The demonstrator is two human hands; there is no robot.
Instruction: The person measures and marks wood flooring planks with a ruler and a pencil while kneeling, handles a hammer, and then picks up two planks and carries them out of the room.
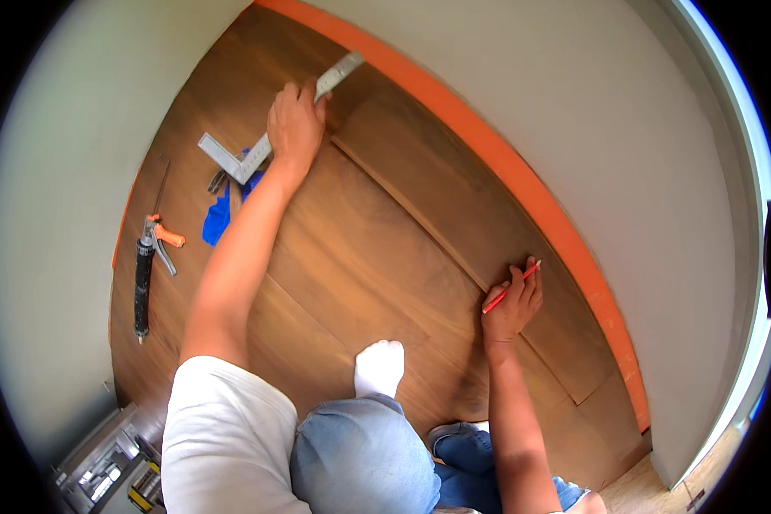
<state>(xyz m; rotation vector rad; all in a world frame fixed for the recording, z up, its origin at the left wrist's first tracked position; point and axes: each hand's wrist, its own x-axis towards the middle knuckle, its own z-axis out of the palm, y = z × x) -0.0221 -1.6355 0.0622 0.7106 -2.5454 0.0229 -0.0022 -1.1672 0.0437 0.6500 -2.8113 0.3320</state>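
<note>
My left hand (296, 127) is closed round the long blade of a silver metal square (340, 74), far out over the wood floor. The square's short arm points left, above a blue tool or cloth-like item (218, 219). A red pencil (496, 301) is held in my right hand (514, 310), its tip toward the wall. That hand rests on a brown wooden plank (437, 184), which lies along the wall on top of the other boards, its near edge raised.
Orange underlay (488, 137) shows as a strip between the planks and the right wall (608, 146). A black caulking gun (143, 287) with an orange trigger lies by the left wall (86, 197). Metal equipment (103, 467) stands at lower left. My white-socked foot (379, 367) is on the floor.
</note>
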